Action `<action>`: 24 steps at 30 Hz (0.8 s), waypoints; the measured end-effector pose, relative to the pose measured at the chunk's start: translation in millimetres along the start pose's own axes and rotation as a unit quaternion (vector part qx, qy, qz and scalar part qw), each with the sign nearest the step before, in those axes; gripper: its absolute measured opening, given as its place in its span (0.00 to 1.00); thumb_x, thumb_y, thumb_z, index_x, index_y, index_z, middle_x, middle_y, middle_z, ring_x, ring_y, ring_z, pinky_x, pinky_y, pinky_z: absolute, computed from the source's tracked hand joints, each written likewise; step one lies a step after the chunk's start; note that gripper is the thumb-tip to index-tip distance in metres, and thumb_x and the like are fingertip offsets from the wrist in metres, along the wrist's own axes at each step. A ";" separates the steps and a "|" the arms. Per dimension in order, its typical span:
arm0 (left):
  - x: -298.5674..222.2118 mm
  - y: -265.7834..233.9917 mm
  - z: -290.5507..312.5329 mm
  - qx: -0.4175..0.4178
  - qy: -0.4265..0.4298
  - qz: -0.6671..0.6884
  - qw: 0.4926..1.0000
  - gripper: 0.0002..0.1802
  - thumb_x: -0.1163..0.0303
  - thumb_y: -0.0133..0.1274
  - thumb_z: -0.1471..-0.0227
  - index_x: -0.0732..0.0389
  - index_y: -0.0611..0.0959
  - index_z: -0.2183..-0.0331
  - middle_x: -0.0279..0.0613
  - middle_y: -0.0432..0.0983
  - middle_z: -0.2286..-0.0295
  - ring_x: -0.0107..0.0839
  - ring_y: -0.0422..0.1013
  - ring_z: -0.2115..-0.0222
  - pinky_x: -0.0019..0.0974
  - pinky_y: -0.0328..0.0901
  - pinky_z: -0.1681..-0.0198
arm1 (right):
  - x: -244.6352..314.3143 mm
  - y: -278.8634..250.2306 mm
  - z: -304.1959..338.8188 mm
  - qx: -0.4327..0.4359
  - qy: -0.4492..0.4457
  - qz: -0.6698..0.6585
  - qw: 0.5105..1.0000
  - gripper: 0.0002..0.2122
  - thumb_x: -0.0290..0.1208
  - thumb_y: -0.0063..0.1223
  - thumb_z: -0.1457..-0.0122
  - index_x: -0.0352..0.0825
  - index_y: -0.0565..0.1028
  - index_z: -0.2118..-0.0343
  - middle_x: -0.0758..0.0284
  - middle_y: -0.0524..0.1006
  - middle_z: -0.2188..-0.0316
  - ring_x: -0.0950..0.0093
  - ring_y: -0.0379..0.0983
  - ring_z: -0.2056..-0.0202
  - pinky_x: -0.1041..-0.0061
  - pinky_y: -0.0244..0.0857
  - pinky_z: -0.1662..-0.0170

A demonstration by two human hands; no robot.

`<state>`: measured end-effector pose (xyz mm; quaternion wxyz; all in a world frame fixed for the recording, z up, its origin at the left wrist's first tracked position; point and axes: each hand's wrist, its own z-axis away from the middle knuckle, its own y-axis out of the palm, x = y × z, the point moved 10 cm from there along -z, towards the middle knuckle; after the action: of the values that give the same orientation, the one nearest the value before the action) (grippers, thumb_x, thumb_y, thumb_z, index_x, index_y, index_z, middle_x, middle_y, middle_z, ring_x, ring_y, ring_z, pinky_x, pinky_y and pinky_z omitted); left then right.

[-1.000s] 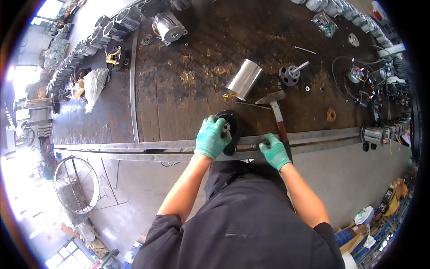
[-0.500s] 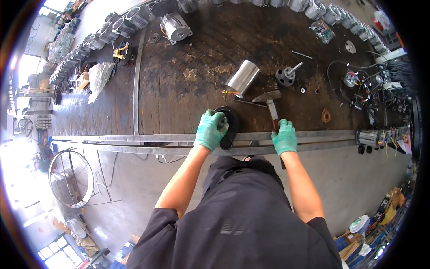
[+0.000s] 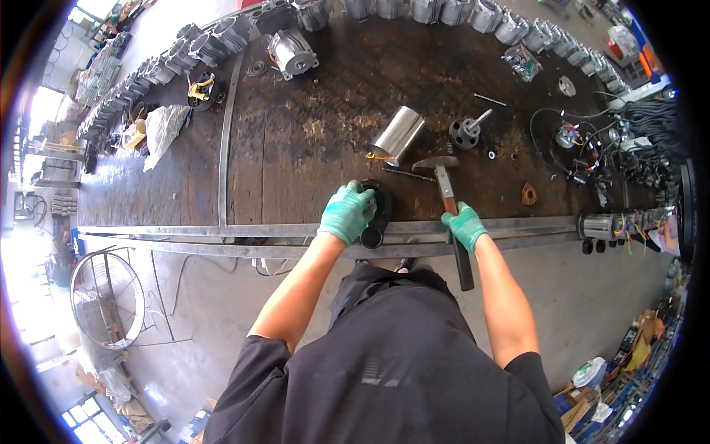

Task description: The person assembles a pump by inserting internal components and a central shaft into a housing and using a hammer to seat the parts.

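Note:
In a green glove, my left hand [image 3: 347, 213] is at the front edge of the workbench, its fingers curled over the left side of a black rounded part [image 3: 382, 207]. That part has a round lobe at its near end, which overhangs the metal edge strip. The glove hides what lies under my palm. My right hand [image 3: 466, 225], gloved too, is closed around the handle of a hammer [image 3: 446, 185]. The hammer's head points away from me, and the dark handle end sticks out towards my body. A shiny metal cylinder [image 3: 399, 135] with coloured wires lies beyond, beside a thin rod [image 3: 409, 175].
A rotor-like shaft with a round base [image 3: 466, 133] stands right of the cylinder. A silver motor housing [image 3: 292, 53] sits farther back. Many grey castings [image 3: 425, 10] line the bench's far edge. Wired parts [image 3: 569, 137] lie at right; a large fan [image 3: 108, 300] stands on the floor at left.
My right hand has turned and shifted slightly left on the hammer, whose handle end now shows below the hand. The left hand stays at the black part. The view has shifted a little.

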<state>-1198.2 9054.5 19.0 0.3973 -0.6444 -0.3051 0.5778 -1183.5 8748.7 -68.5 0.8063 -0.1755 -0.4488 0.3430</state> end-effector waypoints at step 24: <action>46.9 18.5 44.4 -0.132 -0.128 0.134 0.974 0.53 0.54 0.76 0.70 0.55 0.74 0.41 0.47 0.70 0.42 0.51 0.64 0.39 0.52 0.61 0.38 | 184.3 33.4 123.5 0.016 -0.242 0.145 0.959 0.19 0.43 0.53 0.32 0.29 0.71 0.52 0.44 0.79 0.72 0.44 0.78 0.65 0.49 0.70 0.63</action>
<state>-1236.4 9092.4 -21.2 0.1853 -0.6469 -0.3374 0.6583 -1234.3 8900.0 89.1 0.6174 -0.1376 -0.5950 0.4959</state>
